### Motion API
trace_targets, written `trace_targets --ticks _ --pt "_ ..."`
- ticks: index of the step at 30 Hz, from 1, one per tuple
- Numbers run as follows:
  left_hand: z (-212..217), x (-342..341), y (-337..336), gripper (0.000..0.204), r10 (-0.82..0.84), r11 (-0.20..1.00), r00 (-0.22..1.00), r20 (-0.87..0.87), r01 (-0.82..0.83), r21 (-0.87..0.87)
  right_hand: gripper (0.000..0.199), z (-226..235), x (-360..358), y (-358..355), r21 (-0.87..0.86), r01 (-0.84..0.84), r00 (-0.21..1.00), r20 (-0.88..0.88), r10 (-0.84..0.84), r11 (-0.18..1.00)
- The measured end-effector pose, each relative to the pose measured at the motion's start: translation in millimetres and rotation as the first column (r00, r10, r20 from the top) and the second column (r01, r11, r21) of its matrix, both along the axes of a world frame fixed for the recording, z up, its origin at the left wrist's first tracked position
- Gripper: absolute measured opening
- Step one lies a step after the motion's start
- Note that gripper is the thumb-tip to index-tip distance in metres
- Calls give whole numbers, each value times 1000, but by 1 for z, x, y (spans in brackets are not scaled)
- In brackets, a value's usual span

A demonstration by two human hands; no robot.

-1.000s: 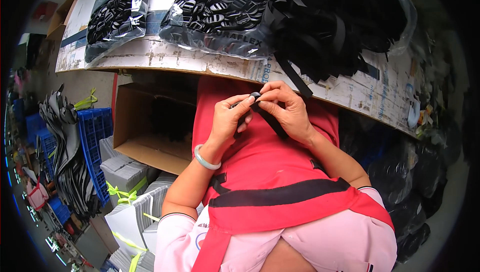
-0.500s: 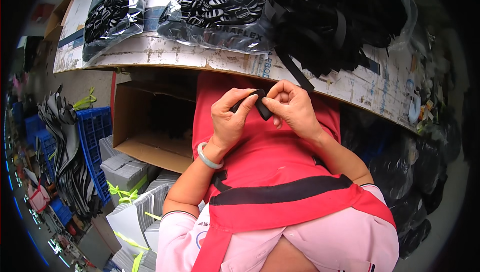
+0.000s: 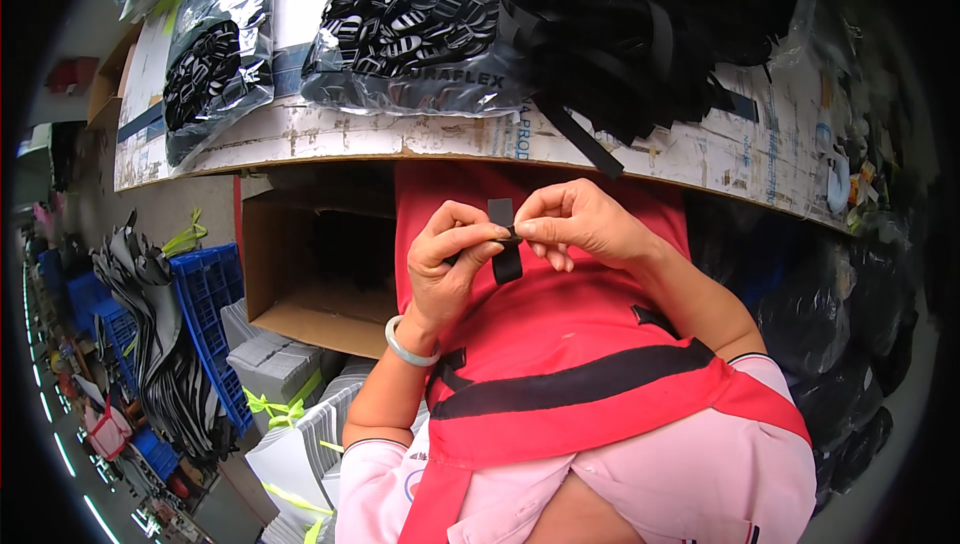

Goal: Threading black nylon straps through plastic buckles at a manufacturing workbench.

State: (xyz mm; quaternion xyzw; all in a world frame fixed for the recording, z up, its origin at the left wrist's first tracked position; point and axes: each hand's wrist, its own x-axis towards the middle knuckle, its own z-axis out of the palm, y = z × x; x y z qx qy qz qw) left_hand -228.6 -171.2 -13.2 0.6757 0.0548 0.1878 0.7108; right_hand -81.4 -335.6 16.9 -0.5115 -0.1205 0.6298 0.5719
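Head view: left hand point(image 3: 450, 259) and right hand point(image 3: 577, 225) both pinch a short black strap point(image 3: 503, 239) over the red apron point(image 3: 560, 344), just below the bench point(image 3: 400, 139).

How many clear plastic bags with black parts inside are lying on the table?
2 clearly. One smaller bag lies at the left of the table; one larger bag lies in the middle. The black straps at right may sit in a third.

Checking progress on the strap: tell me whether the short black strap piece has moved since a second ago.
Yes. The black strap piece, pinched between left hand and right hand, has dropped slightly away from the table edge above.
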Motion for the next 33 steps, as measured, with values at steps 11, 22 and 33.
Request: trace_targets --ticks 11,22,33 --pt "12 -9 0 21 -69 997 997 27 68 20 10 -1 -6 2 119 209 931 280 -235 971" --pt "15 -18 -2 19 -99 995 994 -45 97 -35 10 0 -12 2 69 231 951 193 -240 971" --pt "20 -21 -1 18 -128 990 989 -78 123 -66 12 -5 -17 8 102 267 937 205 -283 958"
